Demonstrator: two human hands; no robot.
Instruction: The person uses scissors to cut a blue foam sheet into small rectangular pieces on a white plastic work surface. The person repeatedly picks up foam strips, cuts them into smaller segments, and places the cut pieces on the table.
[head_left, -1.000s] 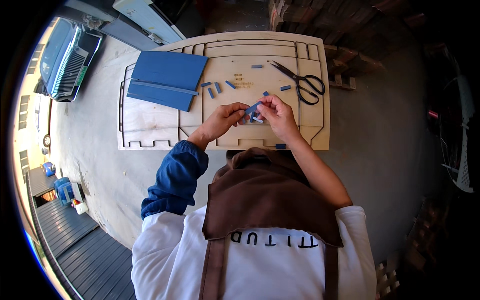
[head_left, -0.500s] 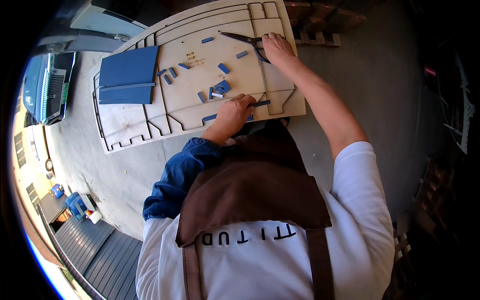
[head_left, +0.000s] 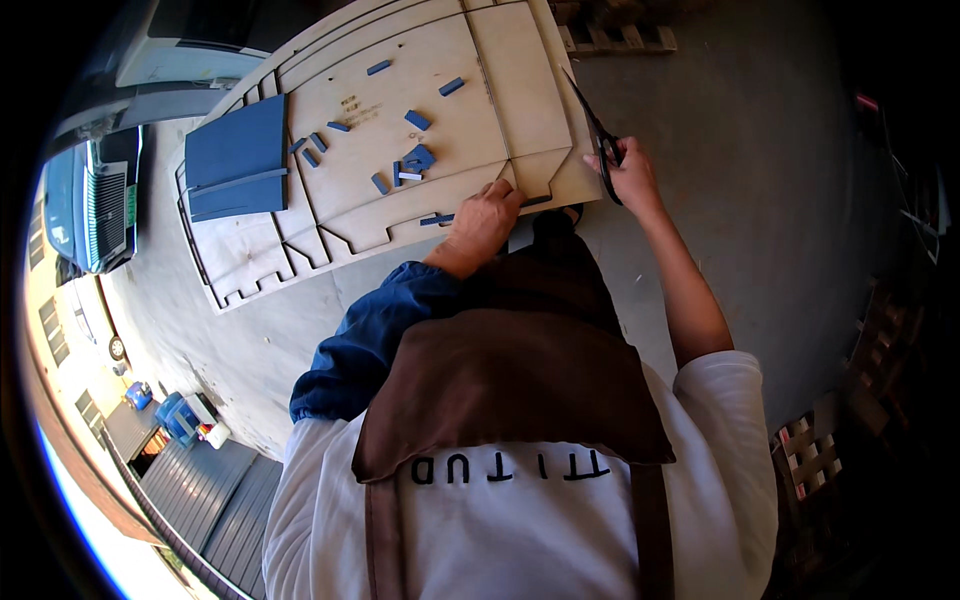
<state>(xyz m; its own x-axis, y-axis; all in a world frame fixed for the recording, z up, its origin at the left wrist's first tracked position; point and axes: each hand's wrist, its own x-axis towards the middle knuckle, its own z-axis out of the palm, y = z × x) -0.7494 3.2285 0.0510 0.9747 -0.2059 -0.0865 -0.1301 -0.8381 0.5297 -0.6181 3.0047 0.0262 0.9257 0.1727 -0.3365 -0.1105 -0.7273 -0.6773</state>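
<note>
On a light wooden board (head_left: pixel 345 185), near its front edge, my left hand (head_left: pixel 485 222) is closed over a narrow blue strip (head_left: pixel 437 219). One end of the strip shows left of the hand; my fingers hide the middle. My right hand (head_left: pixel 634 177) grips a pair of dark scissors (head_left: pixel 602 135) by the handles, just past the board's right edge. The blades point up and away, clear of the strip. Several small cut blue pieces (head_left: pixel 418 120) lie scattered on the board.
A larger blue sheet (head_left: pixel 238 150), with a loose strip across it, lies on the board's left part. Dark slots run through the board. Beyond it are a wooden pallet (head_left: pixel 630 40) at the back and a parked vehicle (head_left: pixel 90 205) at the left.
My right hand has swung the scissors from the board's far right toward me, past its right edge, and turned the blades outward. My left hand has shifted slightly right.
</note>
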